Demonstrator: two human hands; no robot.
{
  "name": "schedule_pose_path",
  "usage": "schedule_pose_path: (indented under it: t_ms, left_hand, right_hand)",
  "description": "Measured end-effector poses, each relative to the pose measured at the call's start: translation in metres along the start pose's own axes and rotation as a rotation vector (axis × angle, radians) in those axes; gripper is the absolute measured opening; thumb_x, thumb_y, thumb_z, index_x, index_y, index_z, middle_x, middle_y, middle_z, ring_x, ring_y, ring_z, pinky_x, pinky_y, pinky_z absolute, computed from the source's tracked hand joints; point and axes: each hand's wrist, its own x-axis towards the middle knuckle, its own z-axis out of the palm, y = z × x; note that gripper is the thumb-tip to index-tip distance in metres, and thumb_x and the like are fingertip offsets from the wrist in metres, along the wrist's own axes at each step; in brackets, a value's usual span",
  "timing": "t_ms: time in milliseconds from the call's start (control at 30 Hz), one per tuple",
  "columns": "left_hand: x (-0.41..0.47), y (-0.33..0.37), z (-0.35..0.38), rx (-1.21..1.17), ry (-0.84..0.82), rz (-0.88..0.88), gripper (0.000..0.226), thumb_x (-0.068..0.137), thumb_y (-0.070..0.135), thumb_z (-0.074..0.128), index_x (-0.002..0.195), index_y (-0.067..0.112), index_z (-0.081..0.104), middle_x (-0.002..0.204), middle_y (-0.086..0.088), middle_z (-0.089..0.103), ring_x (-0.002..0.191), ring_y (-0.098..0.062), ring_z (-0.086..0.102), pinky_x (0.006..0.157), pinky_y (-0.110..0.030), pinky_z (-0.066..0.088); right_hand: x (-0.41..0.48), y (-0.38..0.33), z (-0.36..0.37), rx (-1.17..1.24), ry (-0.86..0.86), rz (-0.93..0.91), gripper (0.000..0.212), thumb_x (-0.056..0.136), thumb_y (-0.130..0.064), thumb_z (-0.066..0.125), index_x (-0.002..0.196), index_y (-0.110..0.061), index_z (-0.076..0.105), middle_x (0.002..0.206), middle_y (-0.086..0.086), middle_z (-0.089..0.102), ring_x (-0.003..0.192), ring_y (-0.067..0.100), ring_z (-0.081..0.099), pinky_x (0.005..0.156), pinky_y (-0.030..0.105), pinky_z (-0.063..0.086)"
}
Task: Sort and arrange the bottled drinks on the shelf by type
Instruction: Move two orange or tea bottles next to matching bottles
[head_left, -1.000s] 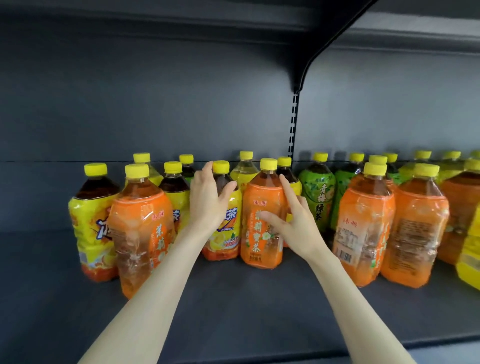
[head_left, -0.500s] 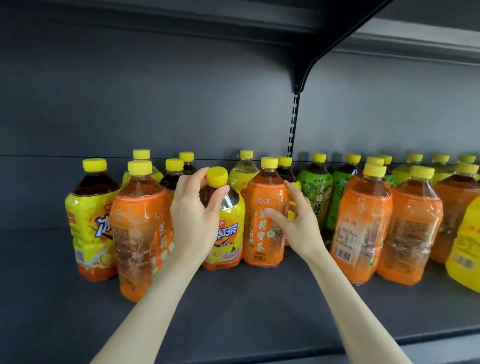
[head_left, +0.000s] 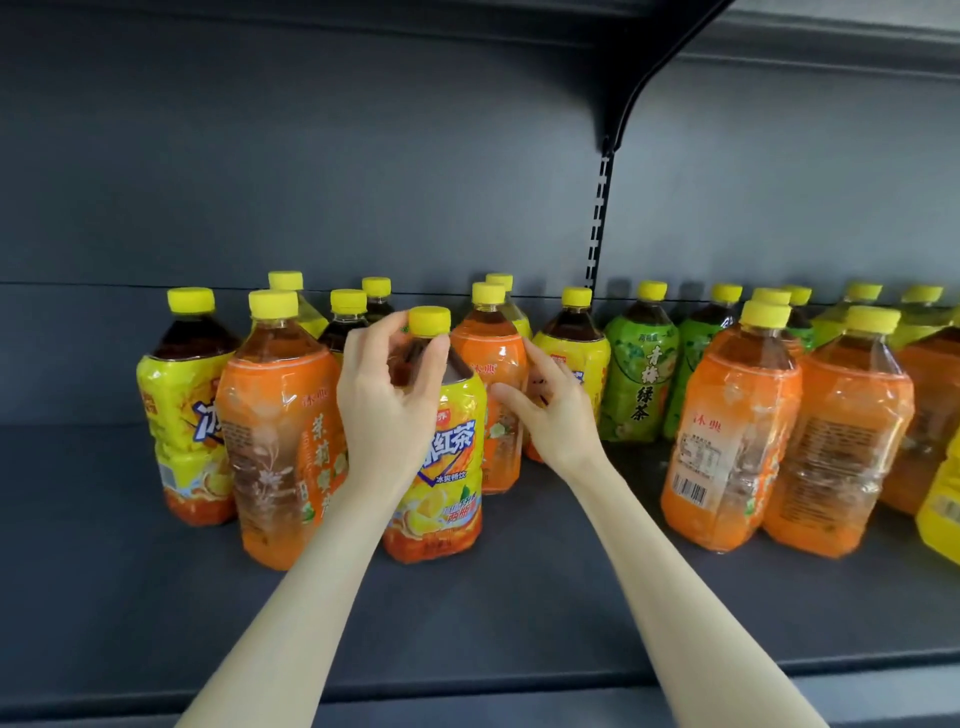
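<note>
My left hand (head_left: 384, 400) grips the neck and shoulder of a yellow-label iced black tea bottle (head_left: 449, 467), which stands toward the front of the dark shelf (head_left: 519, 597). My right hand (head_left: 556, 415) is relaxed, its fingertips against the side of an orange jasmine tea bottle (head_left: 488, 364) just behind. Another orange bottle (head_left: 275, 426) and a yellow-label bottle (head_left: 176, 415) stand to the left. A further yellow-label bottle (head_left: 576, 353) shows behind my right hand.
Green tea bottles (head_left: 639, 384) line the back right. Two orange bottles (head_left: 727, 426) (head_left: 841, 441) stand at the front right, with more bottles cut off at the right edge. A slotted upright and bracket (head_left: 602, 208) split the back wall. Bare shelf lies in front.
My left hand closed round the yellow-label bottle and drew it forward out of the row. My right hand slid to the right side of the orange bottle and loosened.
</note>
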Motion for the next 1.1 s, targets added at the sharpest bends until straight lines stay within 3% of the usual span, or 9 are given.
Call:
schedule_pose_path:
  t_ms: [67, 133, 200, 267, 367, 467, 600, 867, 1100]
  left_hand:
    - [-0.006, -0.002, 0.000, -0.041, -0.028, -0.085, 0.038, 0.085, 0.042, 0.057, 0.109, 0.013, 0.061, 0.106, -0.001, 0.059, 0.097, -0.008, 0.054, 0.080, -0.003, 0.037]
    - [-0.012, -0.005, -0.001, -0.093, -0.052, -0.175, 0.040, 0.084, 0.044, 0.056, 0.113, 0.017, 0.058, 0.111, 0.003, 0.058, 0.104, -0.007, 0.053, 0.083, -0.005, 0.039]
    - [-0.016, -0.006, -0.001, -0.150, -0.064, -0.249, 0.042, 0.082, 0.047, 0.058, 0.115, 0.021, 0.054, 0.113, 0.005, 0.060, 0.106, -0.008, 0.056, 0.085, -0.014, 0.046]
    - [-0.019, -0.004, -0.002, -0.212, -0.066, -0.308, 0.048, 0.081, 0.049, 0.063, 0.117, 0.020, 0.052, 0.110, 0.007, 0.061, 0.102, -0.007, 0.060, 0.077, -0.016, 0.051]
    - [-0.024, -0.002, -0.001, -0.298, -0.047, -0.383, 0.056, 0.073, 0.049, 0.062, 0.120, 0.021, 0.049, 0.106, 0.012, 0.061, 0.095, 0.000, 0.063, 0.065, -0.012, 0.051]
    - [-0.025, -0.004, 0.001, -0.338, -0.056, -0.442, 0.061, 0.071, 0.050, 0.063, 0.123, 0.022, 0.048, 0.110, 0.008, 0.062, 0.094, -0.004, 0.064, 0.063, -0.012, 0.051]
    - [-0.026, -0.009, 0.004, -0.344, -0.091, -0.469, 0.063, 0.075, 0.052, 0.066, 0.127, 0.023, 0.046, 0.117, 0.002, 0.062, 0.100, -0.011, 0.064, 0.070, -0.018, 0.055]
    - [-0.026, -0.004, 0.000, -0.321, -0.125, -0.474, 0.053, 0.085, 0.040, 0.060, 0.130, 0.019, 0.043, 0.115, 0.002, 0.060, 0.091, -0.003, 0.062, 0.058, -0.006, 0.047]
    - [-0.034, 0.010, -0.011, -0.321, -0.185, -0.480, 0.063, 0.075, 0.055, 0.057, 0.127, 0.024, 0.044, 0.110, 0.007, 0.063, 0.094, -0.004, 0.064, 0.065, -0.010, 0.051]
  right_hand:
    - [-0.003, 0.006, -0.005, -0.076, 0.081, -0.008, 0.056, 0.086, -0.038, 0.067, 0.138, -0.023, 0.050, 0.132, 0.007, 0.050, 0.122, 0.016, 0.042, 0.105, 0.038, 0.040]
    - [-0.002, 0.013, -0.014, -0.127, 0.209, -0.009, 0.056, 0.086, -0.039, 0.067, 0.136, -0.021, 0.050, 0.135, 0.007, 0.042, 0.122, 0.014, 0.031, 0.105, 0.032, 0.032]
    - [0.005, 0.019, -0.022, -0.134, 0.265, 0.040, 0.067, 0.086, -0.039, 0.067, 0.142, -0.018, 0.038, 0.143, 0.010, 0.030, 0.133, 0.022, 0.024, 0.108, 0.036, 0.027]
    - [0.013, 0.027, -0.027, -0.076, 0.239, 0.133, 0.080, 0.084, -0.039, 0.069, 0.147, -0.015, 0.025, 0.150, 0.011, 0.022, 0.140, 0.025, 0.019, 0.113, 0.041, 0.026]
    - [0.017, 0.042, -0.024, -0.004, 0.186, 0.231, 0.093, 0.082, -0.041, 0.071, 0.151, -0.015, 0.014, 0.151, 0.012, 0.024, 0.141, 0.028, 0.024, 0.113, 0.050, 0.030]
    - [0.017, 0.047, -0.018, -0.001, 0.153, 0.255, 0.095, 0.084, -0.039, 0.069, 0.152, -0.021, 0.005, 0.151, 0.012, 0.029, 0.138, 0.031, 0.032, 0.110, 0.051, 0.035]
    - [0.017, 0.043, -0.025, -0.035, 0.154, 0.246, 0.086, 0.087, -0.029, 0.067, 0.150, -0.020, 0.010, 0.146, 0.012, 0.040, 0.132, 0.031, 0.044, 0.105, 0.050, 0.042]
    - [-0.021, 0.026, -0.038, -0.134, 0.130, 0.154, 0.087, 0.085, -0.034, 0.069, 0.149, -0.019, 0.011, 0.139, 0.015, 0.047, 0.120, 0.034, 0.053, 0.096, 0.049, 0.049]
    - [-0.077, 0.004, -0.055, 0.036, 0.072, 0.095, 0.081, 0.076, -0.046, 0.074, 0.135, -0.045, 0.019, 0.133, 0.003, 0.053, 0.115, 0.022, 0.058, 0.090, 0.051, 0.053]
